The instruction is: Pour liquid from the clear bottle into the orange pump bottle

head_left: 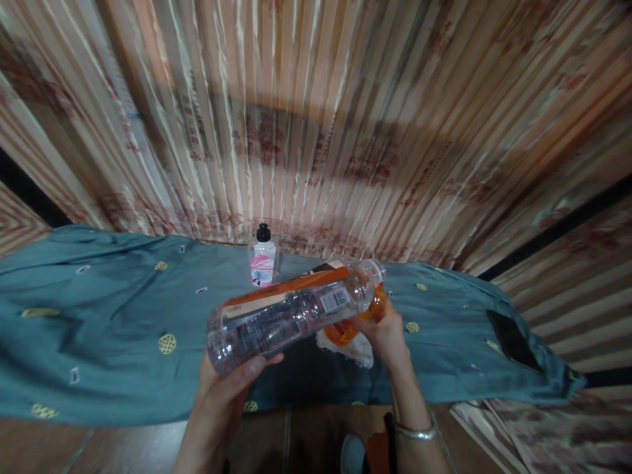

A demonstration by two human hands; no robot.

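Note:
My left hand (pixel 232 388) is wrapped round the base of a large clear plastic bottle (pixel 291 313) with an orange and dark label. The bottle lies tilted, its neck pointing right and slightly up. Behind that neck, my right hand (pixel 385 332) grips an orange see-through container (pixel 343 334); the clear bottle hides much of it. A crumpled white cloth (pixel 353 352) shows just below the orange container. Farther back stands an upright white and pink bottle (pixel 263 264) with a black cap, touched by neither hand.
A blue-green cloth with yellow prints (pixel 123 316) covers the table. Towards its right end lies a dark phone (pixel 513 340). A pleated patterned curtain (pixel 306 151) rises along the back edge and both sides. Below the front edge, a tiled floor (pixel 138 447) is visible.

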